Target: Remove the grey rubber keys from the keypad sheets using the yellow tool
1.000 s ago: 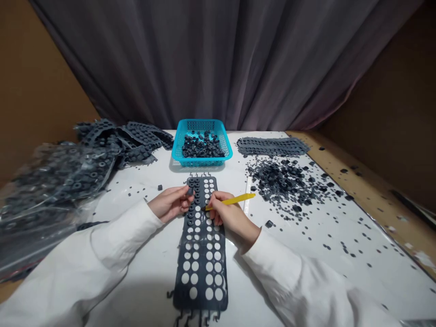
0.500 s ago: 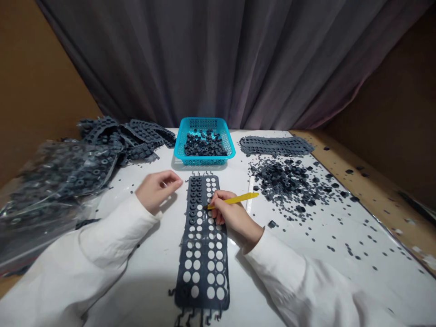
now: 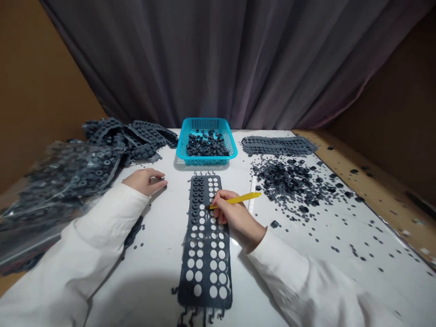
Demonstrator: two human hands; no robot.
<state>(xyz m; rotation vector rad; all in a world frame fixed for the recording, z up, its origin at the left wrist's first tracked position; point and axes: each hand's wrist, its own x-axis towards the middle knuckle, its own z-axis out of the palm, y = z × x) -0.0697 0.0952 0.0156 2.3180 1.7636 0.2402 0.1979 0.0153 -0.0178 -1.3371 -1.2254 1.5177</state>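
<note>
Our right hand [image 3: 232, 212] grasped the yellow tool [image 3: 243, 198] pen-style so its tip [image 3: 207, 207] faced the holed sheet [image 3: 206, 254]; we couldn't tell whether our left hand [image 3: 143, 181] pinched anything.

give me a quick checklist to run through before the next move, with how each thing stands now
1. Tool gripped in right hand: ok.
2. Tool tip touching the strip: cannot tell; it may hover just above.
3. Left hand on the strip: not ok, it is off to the left.
4. Basket upright, with parts inside: ok.
5. Scraps gathered up: not ok, scattered on the right.
</note>
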